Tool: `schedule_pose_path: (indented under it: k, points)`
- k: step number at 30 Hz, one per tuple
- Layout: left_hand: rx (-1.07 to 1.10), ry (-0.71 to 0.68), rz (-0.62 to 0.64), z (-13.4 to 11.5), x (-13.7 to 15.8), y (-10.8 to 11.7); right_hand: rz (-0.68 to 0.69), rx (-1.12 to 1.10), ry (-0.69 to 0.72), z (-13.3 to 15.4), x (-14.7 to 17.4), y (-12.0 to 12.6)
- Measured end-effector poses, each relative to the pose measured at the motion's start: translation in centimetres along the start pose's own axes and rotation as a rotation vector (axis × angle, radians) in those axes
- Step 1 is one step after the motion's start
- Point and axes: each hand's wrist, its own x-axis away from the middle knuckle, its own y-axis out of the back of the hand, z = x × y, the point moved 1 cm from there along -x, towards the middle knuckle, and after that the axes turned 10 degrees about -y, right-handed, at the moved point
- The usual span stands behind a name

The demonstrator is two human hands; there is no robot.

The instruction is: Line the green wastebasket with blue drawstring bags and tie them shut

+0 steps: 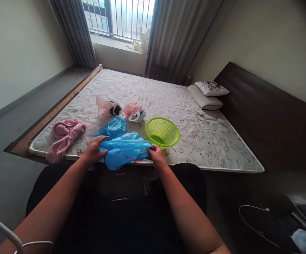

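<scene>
A crinkled blue plastic bag (128, 144) with a red drawstring (121, 154) stretches between my hands over the mattress's near edge. My right hand (157, 156) pinches its right end between thumb and fingers. At its left end, my left hand (93, 151) holds the bag between curved fingers and thumb. Just behind it lies another blue plastic piece (115, 127); whether the two are joined I cannot tell. A green plastic basket (172, 131) sits close to my right hand, tilted toward me. To the left of my left hand is a crumpled pink towel (65, 135).
Beyond the blue plastic lie a clear bag with something black (115, 110) and a pinkish-white plastic bag (135, 112). The mattress (206, 148) rests in a wooden frame (60, 106). Pillows (206, 97) lean near the dark headboard (261, 95). A white cable (244, 220) trails at lower right.
</scene>
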Motion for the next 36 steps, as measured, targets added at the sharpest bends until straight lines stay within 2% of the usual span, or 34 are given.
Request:
schedule_pose_path:
  k: [3,5,7,9,11,17,21,23,25,29,30,32,36]
  points:
    - [0.132,-0.237,0.058,-5.8,1.0,-3.5,0.039,-0.066,0.016,-0.2,0.8,-1.1]
    - [0.196,-0.266,0.170,-8.9,1.7,-5.9,0.070,-0.104,0.014,-0.3,1.5,-2.0]
    - [0.231,-0.245,0.277,-10.3,2.3,-7.9,0.112,-0.140,-0.011,-0.3,2.1,-2.6]
    - [0.255,-0.182,0.344,-10.2,2.9,-9.4,0.149,-0.173,-0.051,-0.3,2.6,-2.9]
    - [0.284,-0.107,0.366,-9.1,3.3,-10.4,0.154,-0.174,-0.086,-0.3,2.7,-2.9]
    - [0.506,0.120,0.227,-5.3,3.2,-11.8,0.204,-0.158,-0.113,0.5,3.0,-2.2]
    - [0.700,0.285,0.344,-4.8,2.9,-12.0,0.308,-0.267,-0.051,1.2,3.6,-2.2]
    - [0.855,0.385,0.406,-5.0,2.9,-12.0,0.310,-0.267,-0.001,1.1,3.4,-2.3]
    - [1.024,0.471,0.414,-5.4,2.9,-11.7,0.194,-0.225,0.042,0.4,2.8,-2.2]
    - [1.296,0.578,0.338,-6.0,2.6,-10.9,-0.263,0.089,0.075,-2.1,1.4,-1.7]
    - [1.324,0.582,0.320,-6.0,2.4,-10.7,-0.333,0.197,0.086,-2.9,1.1,-1.7]
    - [1.352,0.573,0.309,-5.8,2.2,-10.2,-0.358,0.391,0.100,-4.3,0.5,-1.7]
    - [1.321,0.525,0.287,-5.4,1.6,-9.0,-0.277,0.615,0.028,-7.0,-1.2,-1.3]
